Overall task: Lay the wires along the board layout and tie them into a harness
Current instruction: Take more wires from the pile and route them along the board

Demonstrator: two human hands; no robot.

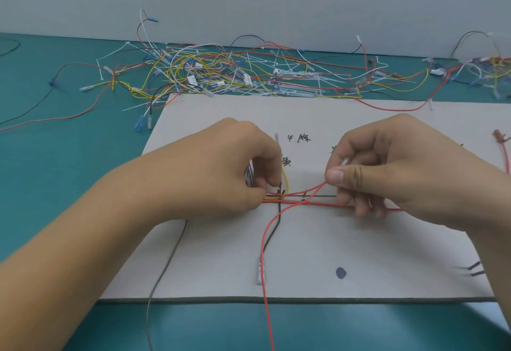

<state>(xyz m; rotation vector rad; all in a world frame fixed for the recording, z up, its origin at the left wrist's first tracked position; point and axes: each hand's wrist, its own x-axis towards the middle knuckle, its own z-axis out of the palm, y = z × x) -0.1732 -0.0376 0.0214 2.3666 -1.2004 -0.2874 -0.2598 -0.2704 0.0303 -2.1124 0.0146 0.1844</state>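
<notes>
Laying step, seemingly: the wire bundle [272, 198] is pinched by the left hand [221, 173] near the board's [331, 245] middle, a red wire [315, 189] is pinched between the fingers [338, 176] of the right hand [409, 173], and it likely needs pulling taut along the drawn line next.

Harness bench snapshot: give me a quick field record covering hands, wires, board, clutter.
left hand: pinches wire bundle at the drawn junction
right hand: pinches red wire between thumb and forefinger
red wire: runs off the board's near edge
board: grey, drawn lines, handwritten labels, on teal mat
background: loose wires and white cable ties piled behind board
</notes>
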